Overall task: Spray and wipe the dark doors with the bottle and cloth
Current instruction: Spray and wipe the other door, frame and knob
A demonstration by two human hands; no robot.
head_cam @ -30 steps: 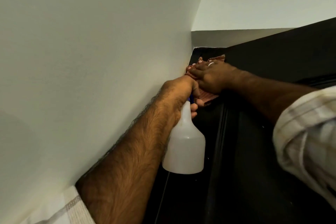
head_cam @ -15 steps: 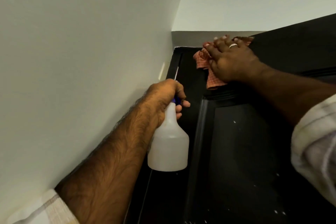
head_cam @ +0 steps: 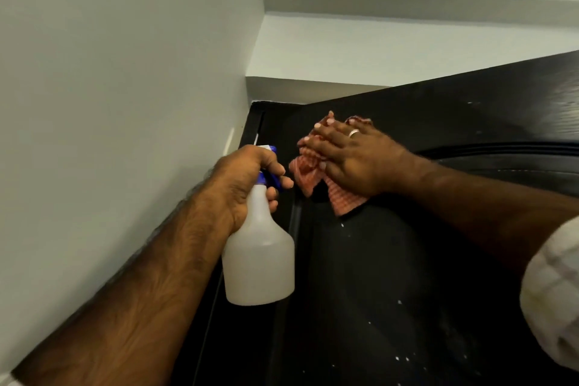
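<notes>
Door (head_cam: 407, 276) fills the lower right here, dark and glossy, with tiny white specks scattered over the panel below the cloth. Its top edge runs diagonally up to the right, and the pale ceiling sits just above it, so not a lot of room up there. On the left the dark frame (head_cam: 255, 125) meets the white wall (head_cam: 109, 88) in a tight corner.

Right hand (head_cam: 354, 160) is laid flat on the cloth (head_cam: 313, 175), fingers straight and together, pressing it against the door near the top left corner of the panel, just above the raised moulding edge. There's a ring (head_cam: 354, 132) on one finger. The cloth is reddish checked, bunched up, with a flap hanging below the palm.

Left hand (head_cam: 247, 182) is wrapped round the neck of the spray bottle (head_cam: 260, 260), fingers curled over the blue trigger (head_cam: 271, 177). The bottle is white and translucent, hanging roughly upright in front of the gap between frame and door panel, just left of the cloth without touching it. The nozzle end points up toward the corner. Open door surface stretches to the right and downward from the cloth. A pale checked sleeve (head_cam: 554, 301) shows at the right edge.
</notes>
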